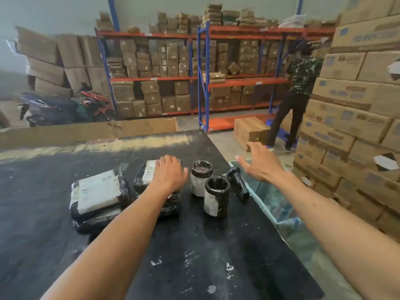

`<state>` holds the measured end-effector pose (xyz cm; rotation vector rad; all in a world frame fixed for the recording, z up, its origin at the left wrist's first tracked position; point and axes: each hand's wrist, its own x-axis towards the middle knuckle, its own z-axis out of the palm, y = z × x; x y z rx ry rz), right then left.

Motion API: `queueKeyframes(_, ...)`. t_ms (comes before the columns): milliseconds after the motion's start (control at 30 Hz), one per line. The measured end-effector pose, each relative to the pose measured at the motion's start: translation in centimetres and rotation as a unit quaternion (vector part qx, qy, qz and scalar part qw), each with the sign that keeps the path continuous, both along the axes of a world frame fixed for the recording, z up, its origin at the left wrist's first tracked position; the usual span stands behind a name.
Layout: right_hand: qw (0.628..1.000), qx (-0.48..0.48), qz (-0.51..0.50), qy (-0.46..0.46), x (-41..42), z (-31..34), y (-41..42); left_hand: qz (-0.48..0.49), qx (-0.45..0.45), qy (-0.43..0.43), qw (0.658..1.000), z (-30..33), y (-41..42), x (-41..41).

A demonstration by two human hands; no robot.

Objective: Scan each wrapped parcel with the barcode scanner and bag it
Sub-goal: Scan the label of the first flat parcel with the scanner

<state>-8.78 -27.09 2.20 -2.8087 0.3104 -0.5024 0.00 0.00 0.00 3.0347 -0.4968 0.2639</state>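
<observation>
Your two hands are out over the black table, with wrapped parcels under and beside them.

Your left hand (pixel 170 172) lies flat, fingers together, on a black-wrapped parcel (pixel 149 180); a flat stack of parcels (pixel 97 193) sits just to its left. Two round parcels (pixel 211 187) stand upright to its right, with the black scanner (pixel 238 182) lying beside them near the table (pixel 65 213) edge. Your right hand (pixel 260 163) hovers spread and empty past the scanner, above the greenish bag (pixel 279 204). Farther off, a person (pixel 292 94) faces shelves (pixel 194 79) of boxes.
</observation>
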Motion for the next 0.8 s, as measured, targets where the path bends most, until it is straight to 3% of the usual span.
queueKeyframes(167, 0.995, 0.036, -0.009, 0.097, 2.2, -5.6, -2.2, 0.068, -0.018, 0.066, 0.995, -4.4, 0.0, 0.1)
queueKeyframes(333, 0.987, 0.067, -0.013, 0.143, 5.2, -10.5, -4.3, 0.079, -0.030, 0.031, 0.996, -5.6, 0.0, 0.4)
queueKeyframes(567, 0.970, 0.190, -0.028, 0.151, 9.0, -16.4, -5.3, 0.103, -0.040, 0.037, 0.993, -5.8, -0.8, 0.4)
queueKeyframes(800, 0.951, 0.284, -0.025, 0.115, 12.4, -17.3, -5.6, 0.123, -0.040, 0.036, 0.991, -6.1, -1.6, 0.5)
